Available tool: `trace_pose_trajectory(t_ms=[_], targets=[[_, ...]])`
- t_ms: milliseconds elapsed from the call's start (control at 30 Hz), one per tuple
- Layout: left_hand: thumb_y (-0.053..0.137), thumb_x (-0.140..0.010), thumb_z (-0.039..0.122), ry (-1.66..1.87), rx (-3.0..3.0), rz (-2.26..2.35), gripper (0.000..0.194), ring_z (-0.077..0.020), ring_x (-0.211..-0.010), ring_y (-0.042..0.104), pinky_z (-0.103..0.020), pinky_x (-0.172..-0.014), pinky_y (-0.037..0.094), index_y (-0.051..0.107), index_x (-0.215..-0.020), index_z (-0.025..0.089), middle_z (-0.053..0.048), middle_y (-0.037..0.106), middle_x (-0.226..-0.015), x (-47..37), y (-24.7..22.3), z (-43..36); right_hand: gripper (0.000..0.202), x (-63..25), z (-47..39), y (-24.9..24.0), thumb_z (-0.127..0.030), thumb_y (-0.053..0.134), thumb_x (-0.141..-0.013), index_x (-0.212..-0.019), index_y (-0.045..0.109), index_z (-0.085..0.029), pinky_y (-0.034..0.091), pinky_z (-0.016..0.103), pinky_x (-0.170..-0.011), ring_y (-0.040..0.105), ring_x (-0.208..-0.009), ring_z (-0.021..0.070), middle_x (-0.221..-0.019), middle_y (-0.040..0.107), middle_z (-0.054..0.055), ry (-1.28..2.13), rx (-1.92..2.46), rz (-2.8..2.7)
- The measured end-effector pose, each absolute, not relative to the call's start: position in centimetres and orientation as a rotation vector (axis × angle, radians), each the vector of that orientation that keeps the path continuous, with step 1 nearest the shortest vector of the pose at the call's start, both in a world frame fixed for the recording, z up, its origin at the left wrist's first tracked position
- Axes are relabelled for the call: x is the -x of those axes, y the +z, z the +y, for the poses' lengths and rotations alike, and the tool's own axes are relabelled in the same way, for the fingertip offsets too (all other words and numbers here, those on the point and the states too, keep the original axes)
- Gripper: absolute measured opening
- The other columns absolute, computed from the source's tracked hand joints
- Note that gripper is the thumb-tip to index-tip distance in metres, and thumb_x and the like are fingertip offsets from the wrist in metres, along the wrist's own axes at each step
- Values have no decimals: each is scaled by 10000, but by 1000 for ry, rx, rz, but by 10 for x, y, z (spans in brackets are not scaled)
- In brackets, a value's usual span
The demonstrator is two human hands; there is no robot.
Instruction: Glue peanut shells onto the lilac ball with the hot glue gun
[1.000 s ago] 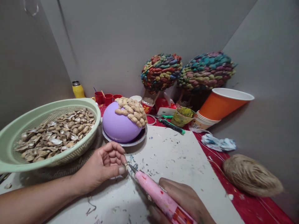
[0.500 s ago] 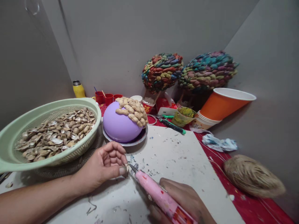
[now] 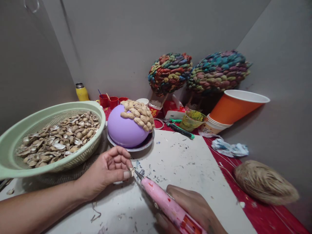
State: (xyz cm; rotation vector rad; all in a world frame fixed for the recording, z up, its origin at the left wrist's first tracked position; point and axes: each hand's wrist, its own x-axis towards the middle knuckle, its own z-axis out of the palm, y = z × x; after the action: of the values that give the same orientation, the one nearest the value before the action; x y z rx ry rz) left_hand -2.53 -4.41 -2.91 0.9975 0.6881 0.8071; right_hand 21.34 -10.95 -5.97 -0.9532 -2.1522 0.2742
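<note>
Between thumb and fingertips, my left hand (image 3: 110, 169) pinches a small peanut shell (image 3: 132, 171). My right hand (image 3: 188, 206) is wrapped round a pink hot glue gun (image 3: 162, 201), whose metal nozzle meets or nearly meets the shell. Just beyond my hands, a purple balloon (image 3: 124, 130) rests in a metal bowl (image 3: 133, 150). Peanut shells (image 3: 138, 113) cover its upper right side; the rest of it is bare. On the left stands a green colander (image 3: 102, 122) filled with loose peanut shells (image 3: 58, 139).
A white board (image 3: 175, 156) lies over a red cloth (image 3: 265, 211). Pliers (image 3: 181, 130), a plastic cup (image 3: 192, 120), an orange paper cup (image 3: 234, 109) and a twine bundle (image 3: 264, 182) sit to the right. Two colourful peanut-covered balls (image 3: 170, 74) stand behind; a yellow bottle (image 3: 82, 92) is at back left.
The view has shifted very slightly. Both hands keep nearly the same place, with the glue gun nozzle still at the peanut shell.
</note>
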Motion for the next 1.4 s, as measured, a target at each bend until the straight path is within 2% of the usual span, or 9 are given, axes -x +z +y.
trace_pose_trajectory(t_ms=[633,1067,1400], targets=[[788,-740,139,820,-1016,699,343,-57,-704,564,-154,-635,465,551,-986,165,7,627,-825,25,-28,-43,266,-215,-107,-64,-276,549,-837,-614,414,-224,300,240,-371,391,-389,80,-515,398,-67,113,1023,-2311],[797,-719,144,836,-1011,725,365,-65,-691,568,-163,-628,454,552,-987,172,6,627,-824,26,-29,-43,240,-216,-109,-66,-264,561,-812,-601,459,-214,302,228,-366,412,-381,77,-499,424,-65,118,1031,-2353],[805,-711,154,851,-994,715,366,-72,-687,572,-171,-630,455,561,-982,170,3,634,-816,24,-26,-43,243,-213,-108,-61,-250,542,-813,-597,433,-226,274,236,-376,400,-374,84,-485,432,-62,122,1022,-2291]])
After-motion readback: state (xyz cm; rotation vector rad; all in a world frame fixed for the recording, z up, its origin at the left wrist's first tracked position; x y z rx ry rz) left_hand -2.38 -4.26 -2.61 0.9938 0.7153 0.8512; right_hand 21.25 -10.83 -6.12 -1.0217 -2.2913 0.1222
